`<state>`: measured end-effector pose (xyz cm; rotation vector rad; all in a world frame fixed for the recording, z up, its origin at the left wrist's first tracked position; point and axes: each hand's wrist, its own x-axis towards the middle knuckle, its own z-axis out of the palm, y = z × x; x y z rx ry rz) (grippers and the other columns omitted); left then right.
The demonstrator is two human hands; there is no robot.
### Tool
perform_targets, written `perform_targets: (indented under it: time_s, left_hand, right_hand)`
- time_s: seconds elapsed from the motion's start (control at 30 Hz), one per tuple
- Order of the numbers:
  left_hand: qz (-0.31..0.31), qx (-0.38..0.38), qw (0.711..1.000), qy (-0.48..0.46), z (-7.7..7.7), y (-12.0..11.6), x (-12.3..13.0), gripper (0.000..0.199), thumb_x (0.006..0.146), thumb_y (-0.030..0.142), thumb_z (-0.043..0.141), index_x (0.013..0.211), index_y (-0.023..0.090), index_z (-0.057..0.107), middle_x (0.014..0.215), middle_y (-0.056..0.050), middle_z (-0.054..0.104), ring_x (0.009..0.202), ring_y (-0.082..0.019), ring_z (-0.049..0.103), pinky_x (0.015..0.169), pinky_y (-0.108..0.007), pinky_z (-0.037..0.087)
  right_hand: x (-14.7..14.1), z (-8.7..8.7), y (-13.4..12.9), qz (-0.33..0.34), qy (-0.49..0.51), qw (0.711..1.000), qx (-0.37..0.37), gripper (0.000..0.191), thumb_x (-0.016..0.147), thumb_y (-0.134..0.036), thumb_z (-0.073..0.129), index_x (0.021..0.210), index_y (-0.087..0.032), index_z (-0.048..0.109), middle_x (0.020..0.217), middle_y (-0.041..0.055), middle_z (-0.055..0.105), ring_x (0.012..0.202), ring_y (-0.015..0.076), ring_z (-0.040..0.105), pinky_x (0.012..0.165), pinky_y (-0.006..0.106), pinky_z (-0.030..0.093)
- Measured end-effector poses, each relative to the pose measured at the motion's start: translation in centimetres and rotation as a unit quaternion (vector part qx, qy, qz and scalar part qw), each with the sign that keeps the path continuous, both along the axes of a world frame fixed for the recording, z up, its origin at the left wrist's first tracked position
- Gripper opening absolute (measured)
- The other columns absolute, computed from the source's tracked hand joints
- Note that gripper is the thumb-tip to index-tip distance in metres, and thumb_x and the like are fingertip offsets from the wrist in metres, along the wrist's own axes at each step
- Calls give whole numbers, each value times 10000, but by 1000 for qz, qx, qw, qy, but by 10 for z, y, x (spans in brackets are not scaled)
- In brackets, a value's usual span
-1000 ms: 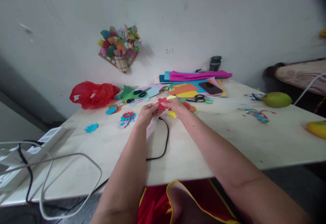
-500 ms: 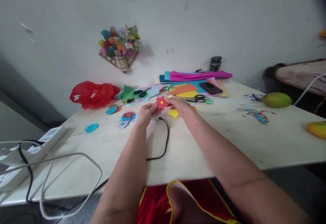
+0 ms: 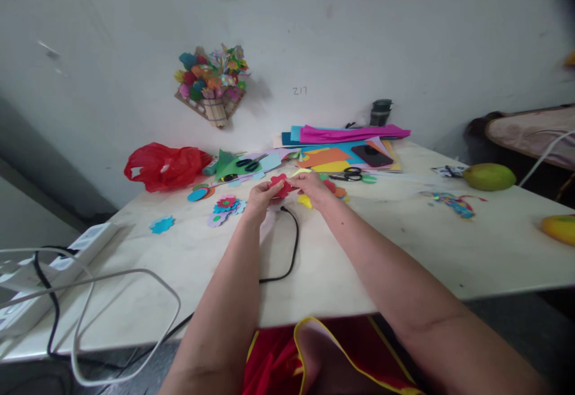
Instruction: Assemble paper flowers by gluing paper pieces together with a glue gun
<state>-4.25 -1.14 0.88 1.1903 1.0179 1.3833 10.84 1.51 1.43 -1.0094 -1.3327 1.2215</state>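
A red paper flower (image 3: 278,186) is held up over the middle of the table between my two hands. My left hand (image 3: 261,198) pinches its left side, with the thumb across the front over the yellow centre. My right hand (image 3: 309,185) has its fingers closed at the flower's right edge. Just below the right hand lies a yellow paper piece (image 3: 305,201). Red and orange paper flowers (image 3: 340,193) lie partly hidden behind the right wrist. Left of my hands sits a group of paper flowers (image 3: 226,204) in red, blue and lilac.
A black cable (image 3: 294,251) curves below my hands. Scissors (image 3: 353,174) and coloured paper sheets (image 3: 323,158) lie behind, with a phone (image 3: 372,155). On the left are a red plastic bag (image 3: 164,167), a blue paper flower (image 3: 162,225) and a power strip (image 3: 85,245); mangoes (image 3: 489,176) sit at right.
The red flower has shifted slightly left and tilted. My left thumb has slid over its front, covering most of the yellow centre. The right hand still grips its right edge.
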Motion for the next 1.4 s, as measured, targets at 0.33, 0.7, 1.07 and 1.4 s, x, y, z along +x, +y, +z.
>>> perform_targets:
  time_s: [0.33,0.7,1.07,1.4]
  left_hand:
    - [20,15,1000,3,1,1,2,402,486,405,858,711,117,691,638,-51,671,546,-132,590,547,-252,476]
    - [14,34,999,9,-1,5,-1,519,630,618,704,752,115,670,690,-68,677,585,-145,615,570,-272,538]
    - [56,44,997,5,-2,7,-3,481,572,560,767,598,134,548,519,13,557,461,-100,548,507,-254,523]
    - [52,36,998,21,2,3,3,495,588,585,745,656,138,543,535,-12,604,443,-130,590,472,-250,502]
  right_hand:
    - [-4,3,-4,-5,-18,1000,7,177,635,-331,693,590,-187,601,586,-31,579,597,108,499,605,256,361]
    - [-5,9,-9,-22,-8,1000,-3,183,641,-333,701,575,-205,588,572,-49,568,576,98,472,600,255,350]
    - [-5,8,-8,-2,21,1000,-2,264,636,-423,695,610,-187,580,602,-19,580,604,116,513,557,249,338]
    - [-11,6,-11,10,5,1000,-10,322,577,-457,742,604,-180,580,571,-24,555,570,102,465,535,251,301]
